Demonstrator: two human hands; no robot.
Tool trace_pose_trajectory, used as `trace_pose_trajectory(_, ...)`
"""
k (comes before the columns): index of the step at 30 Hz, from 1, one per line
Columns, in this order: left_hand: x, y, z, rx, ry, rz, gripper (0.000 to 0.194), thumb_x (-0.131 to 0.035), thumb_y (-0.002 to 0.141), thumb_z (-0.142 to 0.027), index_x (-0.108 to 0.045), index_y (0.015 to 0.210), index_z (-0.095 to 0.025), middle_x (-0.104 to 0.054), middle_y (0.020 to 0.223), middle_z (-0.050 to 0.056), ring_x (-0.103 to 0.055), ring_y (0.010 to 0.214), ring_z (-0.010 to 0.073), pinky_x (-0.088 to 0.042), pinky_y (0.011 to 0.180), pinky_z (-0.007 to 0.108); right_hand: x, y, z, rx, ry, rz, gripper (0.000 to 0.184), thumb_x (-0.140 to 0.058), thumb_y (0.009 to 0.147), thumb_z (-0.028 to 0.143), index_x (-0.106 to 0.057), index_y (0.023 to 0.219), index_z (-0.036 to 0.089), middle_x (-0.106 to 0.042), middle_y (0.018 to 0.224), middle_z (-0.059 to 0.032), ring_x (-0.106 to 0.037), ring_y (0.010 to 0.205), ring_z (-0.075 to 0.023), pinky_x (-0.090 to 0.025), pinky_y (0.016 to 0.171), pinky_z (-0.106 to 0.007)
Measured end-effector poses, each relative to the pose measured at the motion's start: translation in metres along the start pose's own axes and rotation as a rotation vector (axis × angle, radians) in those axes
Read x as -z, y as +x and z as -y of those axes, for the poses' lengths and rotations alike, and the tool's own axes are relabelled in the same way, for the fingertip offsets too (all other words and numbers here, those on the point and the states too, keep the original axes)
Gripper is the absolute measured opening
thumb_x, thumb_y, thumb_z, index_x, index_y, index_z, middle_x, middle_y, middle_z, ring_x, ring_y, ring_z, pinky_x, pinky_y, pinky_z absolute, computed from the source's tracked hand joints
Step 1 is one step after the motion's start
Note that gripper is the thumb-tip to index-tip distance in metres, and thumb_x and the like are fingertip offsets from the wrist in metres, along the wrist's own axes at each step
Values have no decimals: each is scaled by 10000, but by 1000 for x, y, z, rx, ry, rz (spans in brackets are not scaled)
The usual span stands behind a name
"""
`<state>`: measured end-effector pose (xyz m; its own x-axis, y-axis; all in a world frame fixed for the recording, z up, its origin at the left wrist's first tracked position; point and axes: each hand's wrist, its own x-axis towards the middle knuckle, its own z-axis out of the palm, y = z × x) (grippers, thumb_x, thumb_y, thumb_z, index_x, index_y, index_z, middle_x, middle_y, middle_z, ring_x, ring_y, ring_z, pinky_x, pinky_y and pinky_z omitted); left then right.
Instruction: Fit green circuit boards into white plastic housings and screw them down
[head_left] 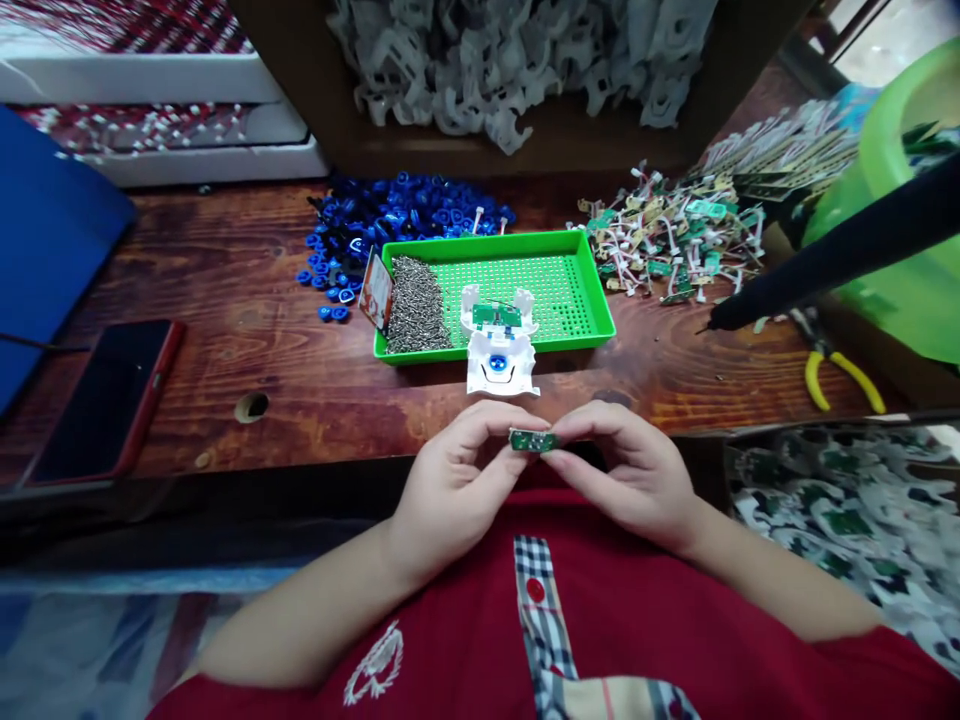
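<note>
Fingers (592, 422) pinch a slim circuit board (532, 441) (green, oblong, speckled).

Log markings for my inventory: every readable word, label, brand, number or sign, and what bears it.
No text readable.
Green rectangular circuit board: too blurred.
Orange-white rectangular card: print too small.
Blue plastic caps: marks too small.
Red fabric shirt: white emblem, nothing legible.

— On the table (247, 370), see what?
— See a tray (604, 310), with screws (416, 305) in its left end and a casing (480, 355) across its front rim.
— And around?
— Find buttons (401, 205) behind its left end, wired boards (675, 240) at its right. Before the casing, notice a circuit board (532, 441) between left hand (461, 475) and right hand (637, 470).
</note>
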<state>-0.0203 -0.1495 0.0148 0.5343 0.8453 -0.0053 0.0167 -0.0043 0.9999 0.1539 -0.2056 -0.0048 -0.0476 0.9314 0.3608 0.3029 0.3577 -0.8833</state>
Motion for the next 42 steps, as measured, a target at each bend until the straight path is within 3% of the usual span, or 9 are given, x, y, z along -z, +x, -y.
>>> trace_pose_trajectory(6,8,-5,0,-143,214,22,460,-612,773,-98,-544,1207,-231,-595,1191,86,-563,1101,218,-457,956,343,-7,-2,-1,-92,81,-169,317,-629,768,76,-568,1045,218,-622,894,11,-616,782,-57,-534,720,-143)
trace_pose_trajectory(12,15,-6,-1,-413,584,-62,344,-626,763,-63,-629,1062,-234,-668,976,37,-621,900,153,-493,849,279,-3,-4,-4,-45,-78,-116,287,-632,772,80,-608,1024,215,-639,876,0,-608,783,-76,-526,737,-181)
trace_pose_trajectory(19,20,-4,-2,-457,649,-94,227,-639,758,-59,-632,944,-189,-637,899,30,-621,823,116,-518,767,232,2,4,2,-47,-135,55,151,-599,814,129,-592,946,202,-636,851,12,-602,776,-61,-503,735,-153)
trace_pose_trajectory(24,26,-7,-5,-390,540,-68,183,-612,768,-38,-636,886,-175,-662,870,31,-630,818,109,-512,768,214,7,14,5,157,-193,146,200,-582,804,70,-580,975,172,-615,935,-38,-597,903,-84,-509,823,-179)
trace_pose_trajectory(27,35,-11,-14,-305,418,69,192,-632,759,-67,-643,915,-179,-688,887,33,-642,825,121,-518,762,220,8,18,7,262,-208,208,300,-566,785,12,-568,1048,155,-608,992,-60,-591,962,-95,-510,851,-181)
trace_pose_trajectory(30,58,-10,-21,-178,343,111,352,-704,721,-164,-626,1062,-202,-704,942,40,-656,836,150,-531,746,242,8,20,6,295,-156,203,387,-566,755,-29,-548,1093,160,-617,956,-43,-600,911,-86,-519,802,-167)
trace_pose_trajectory(35,135,34,-14,-82,808,-607,185,-554,820,-227,-668,957,-176,-709,926,52,-641,862,169,-493,810,284,10,14,-3,204,-53,13,448,-578,722,-48,-574,1084,215,-632,924,-23,-608,870,-117,-538,749,-215)
trace_pose_trajectory(39,188,96,-5,-4,1016,-555,251,-520,786,-203,-675,980,-162,-705,980,70,-633,862,188,-483,823,315,14,5,-9,88,0,-119,376,-593,733,-11,-602,1038,208,-620,924,-36,-607,853,-128,-531,719,-215)
trace_pose_trajectory(42,205,136,-1,94,1058,-402,245,-525,739,-145,-684,925,-149,-702,967,77,-628,889,197,-473,846,315,15,2,-12,20,-20,-153,299,-601,746,16,-612,989,190,-596,955,-51,-592,898,-131,-513,788,-222)
